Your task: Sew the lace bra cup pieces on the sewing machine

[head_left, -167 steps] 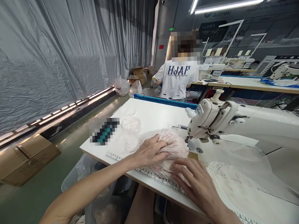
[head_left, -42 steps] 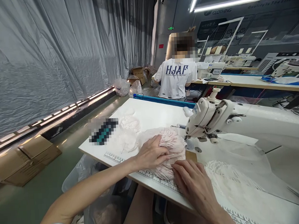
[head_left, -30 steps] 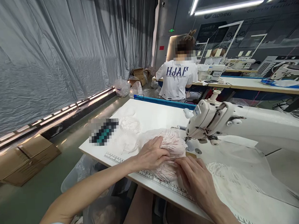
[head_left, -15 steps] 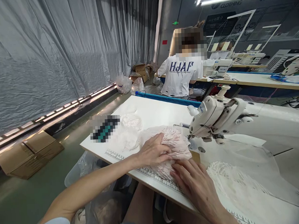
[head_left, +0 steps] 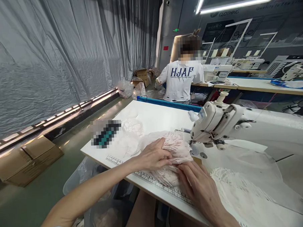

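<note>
Pale fabric with thin reddish lines (head_left: 176,144) lies gathered on the white sewing table, just left of the needle area of a sewing machine (head_left: 212,124). My left hand (head_left: 154,156) rests over it, thumb and fingers closed on a fold. Close by on the right, my right hand (head_left: 197,178) pinches the fabric's near edge, its fingertips partly hidden in the folds. More whitish fabric (head_left: 132,127) spreads to the left of my left hand. White fringed material (head_left: 235,183) lies to the right of my right hand.
A printed ruler (head_left: 164,188) runs along the near edge of the table (head_left: 164,114). A blurred dark object (head_left: 106,134) sits at its left corner. Below hangs a plastic-lined bin (head_left: 79,177). A cardboard box (head_left: 28,159) stands on the floor; a person (head_left: 181,78) sits ahead.
The view has shifted slightly. My right fingers have drawn in closer to my left hand and now pinch a fold of the fabric. My left hand stays nearly in place.
</note>
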Motion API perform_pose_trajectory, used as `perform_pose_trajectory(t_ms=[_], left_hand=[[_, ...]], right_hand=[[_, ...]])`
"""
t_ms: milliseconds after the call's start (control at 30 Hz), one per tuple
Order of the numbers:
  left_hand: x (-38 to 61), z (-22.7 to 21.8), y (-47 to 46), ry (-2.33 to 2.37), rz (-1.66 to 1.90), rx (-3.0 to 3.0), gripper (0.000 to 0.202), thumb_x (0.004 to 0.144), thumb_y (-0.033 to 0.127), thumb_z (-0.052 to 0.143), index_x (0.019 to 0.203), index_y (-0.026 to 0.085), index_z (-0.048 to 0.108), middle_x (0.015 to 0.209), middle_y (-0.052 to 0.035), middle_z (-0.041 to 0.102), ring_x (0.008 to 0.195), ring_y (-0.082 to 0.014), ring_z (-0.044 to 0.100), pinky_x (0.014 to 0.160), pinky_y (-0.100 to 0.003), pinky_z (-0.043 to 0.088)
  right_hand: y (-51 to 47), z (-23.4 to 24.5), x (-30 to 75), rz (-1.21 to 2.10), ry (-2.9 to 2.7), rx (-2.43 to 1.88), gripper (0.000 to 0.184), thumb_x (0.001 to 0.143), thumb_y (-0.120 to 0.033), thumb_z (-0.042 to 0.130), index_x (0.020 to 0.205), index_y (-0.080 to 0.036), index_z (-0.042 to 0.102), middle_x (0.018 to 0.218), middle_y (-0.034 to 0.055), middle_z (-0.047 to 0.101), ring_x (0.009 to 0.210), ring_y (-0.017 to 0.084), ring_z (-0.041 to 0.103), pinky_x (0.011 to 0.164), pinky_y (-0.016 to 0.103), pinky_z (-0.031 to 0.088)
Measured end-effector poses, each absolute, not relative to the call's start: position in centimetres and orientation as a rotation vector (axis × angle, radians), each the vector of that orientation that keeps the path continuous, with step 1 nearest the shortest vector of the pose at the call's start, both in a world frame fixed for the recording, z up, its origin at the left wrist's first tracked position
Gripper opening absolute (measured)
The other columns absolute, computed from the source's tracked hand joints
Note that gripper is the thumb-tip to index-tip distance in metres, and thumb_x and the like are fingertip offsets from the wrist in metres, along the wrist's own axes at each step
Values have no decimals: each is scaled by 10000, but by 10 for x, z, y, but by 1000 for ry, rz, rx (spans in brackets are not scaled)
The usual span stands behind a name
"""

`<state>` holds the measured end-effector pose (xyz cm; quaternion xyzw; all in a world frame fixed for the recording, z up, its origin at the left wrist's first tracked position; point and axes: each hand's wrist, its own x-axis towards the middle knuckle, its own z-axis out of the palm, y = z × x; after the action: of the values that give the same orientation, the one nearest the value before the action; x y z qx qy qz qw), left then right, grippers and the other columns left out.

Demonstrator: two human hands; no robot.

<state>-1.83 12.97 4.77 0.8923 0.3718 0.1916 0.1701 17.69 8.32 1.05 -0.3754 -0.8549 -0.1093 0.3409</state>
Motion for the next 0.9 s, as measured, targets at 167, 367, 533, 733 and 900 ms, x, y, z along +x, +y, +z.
perform_pose_trajectory(t_ms=[167,367,533,733,900], left_hand=[[-19,47,130,1033,530,2586,271,770,443,655,891,204,693,903,-59,477,988,-246,506,895,-359,439],[-18,41,131,1061,566,2579,132,819,255,606,907,200,688,948,-71,496,1019,-235,510,966,-380,401],[-18,37,134,1062,570,2570,146,806,291,623,904,204,688,1024,-78,511,1137,-269,468,1011,-407,370],[-19,38,134,1052,565,2572,136,795,271,631,897,205,692,995,-81,518,1143,-274,469,993,-392,387],[-20,40,133,1062,568,2575,128,798,276,621,892,218,687,1008,-67,523,1083,-258,500,977,-398,400]], right_hand=[[89,17,176,-315,-2231,-968,216,938,-160,382,791,-167,540,714,42,577,671,174,502,614,307,299],[77,18,171,-314,-2195,-920,112,935,-212,449,950,-157,545,897,99,622,800,210,529,681,326,358],[63,3,159,-305,-2312,-935,183,947,-298,428,894,-177,554,884,85,626,819,207,553,700,327,364],[65,-1,159,-241,-2283,-984,179,939,-225,403,905,-164,568,855,82,616,802,210,552,708,340,378],[66,6,164,-136,-2246,-927,172,935,-195,407,915,-179,578,849,63,627,787,184,573,705,319,404]])
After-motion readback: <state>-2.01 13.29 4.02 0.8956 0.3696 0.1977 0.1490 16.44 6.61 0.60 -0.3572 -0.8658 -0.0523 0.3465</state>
